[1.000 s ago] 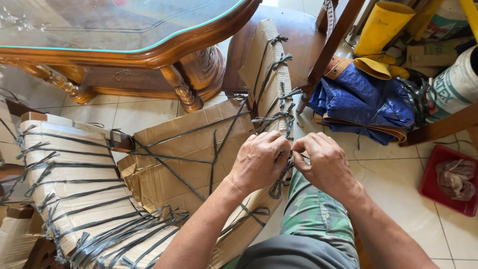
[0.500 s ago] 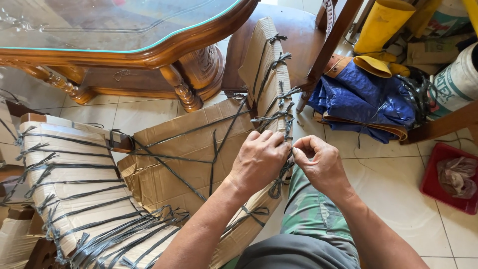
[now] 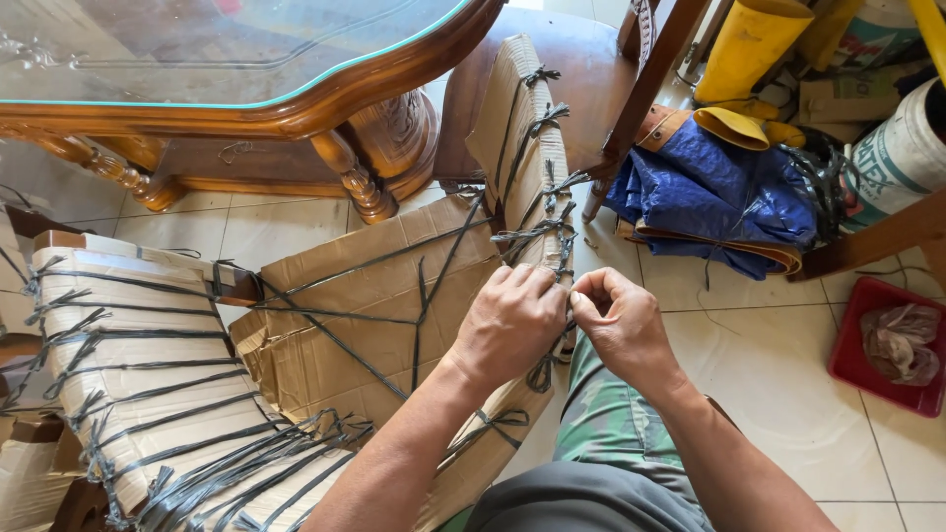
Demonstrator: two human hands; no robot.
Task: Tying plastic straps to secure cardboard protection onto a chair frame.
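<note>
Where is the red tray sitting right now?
In the head view the red tray lies on the tiled floor at the far right edge, below the folded blue tarp and right of the person's right hand.

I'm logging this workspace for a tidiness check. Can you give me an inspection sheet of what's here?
Surface: pale tiled floor.
Job's things: cardboard-wrapped chair bound with black plastic twine; a second wrapped piece beside it.
Clutter: blue tarp, yellow rubber boots, red tray, sack.
Grips: left hand and right hand both pinch the twine at the chair's edge.
Cables: nothing seen.
Surroundings: glass-topped carved wooden table.
</note>
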